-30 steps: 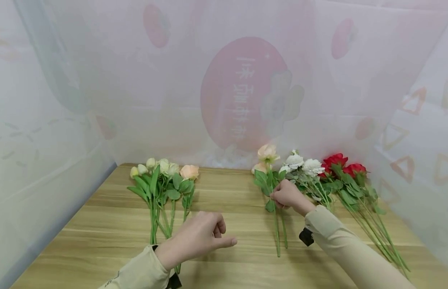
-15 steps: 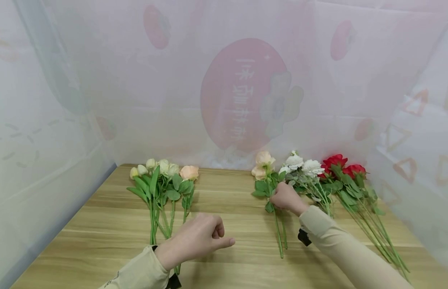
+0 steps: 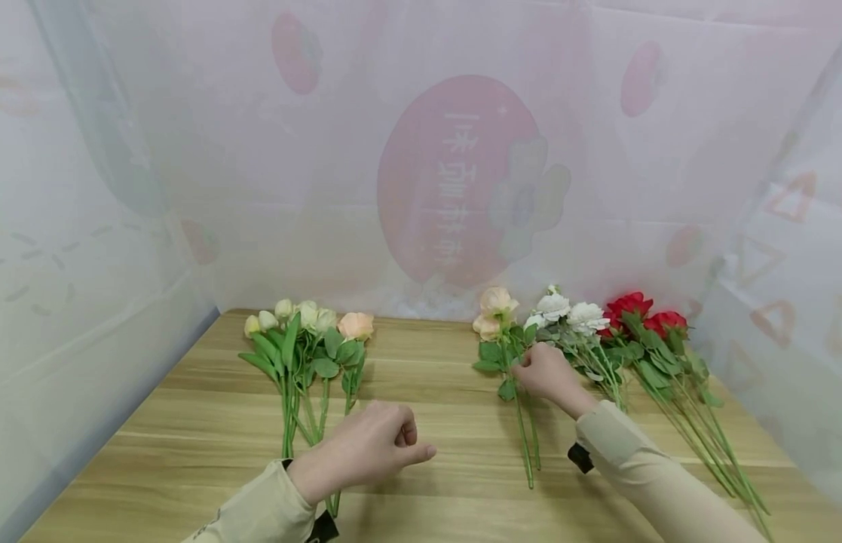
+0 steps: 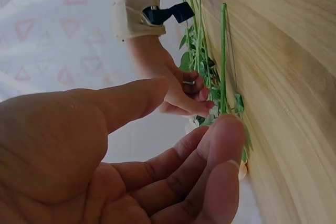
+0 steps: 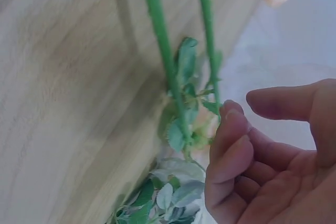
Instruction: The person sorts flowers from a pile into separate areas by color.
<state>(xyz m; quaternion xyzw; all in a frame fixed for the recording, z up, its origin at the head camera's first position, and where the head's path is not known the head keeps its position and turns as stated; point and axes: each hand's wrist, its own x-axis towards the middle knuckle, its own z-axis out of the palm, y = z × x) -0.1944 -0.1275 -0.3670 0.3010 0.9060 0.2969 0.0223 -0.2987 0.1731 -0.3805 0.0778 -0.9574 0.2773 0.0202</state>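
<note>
Two peach roses [image 3: 498,302] lie side by side on the wooden table, right of centre, their green stems [image 3: 525,445] pointing toward me. My right hand [image 3: 551,377] hovers at their leaves. In the right wrist view its thumb [image 5: 281,102] stands apart from the loosely bent fingers, and no stem lies between them. My left hand [image 3: 366,445] hangs over the table near the left bunch's stems, fingers loosely curled and thumb out, holding nothing. The left wrist view shows a rose stem [image 4: 224,56] beyond its fingertips.
At the left lie pale yellow tulips [image 3: 283,308] and a peach rose [image 3: 356,324]. White flowers [image 3: 586,317] and red roses [image 3: 627,305] lie right of my right hand. A printed cloth [image 3: 326,188] hangs behind the table [image 3: 427,377].
The upper peach rose has come down to lie beside the other one. My right hand has let go of its stem and drawn slightly to the right. My left hand has barely moved.
</note>
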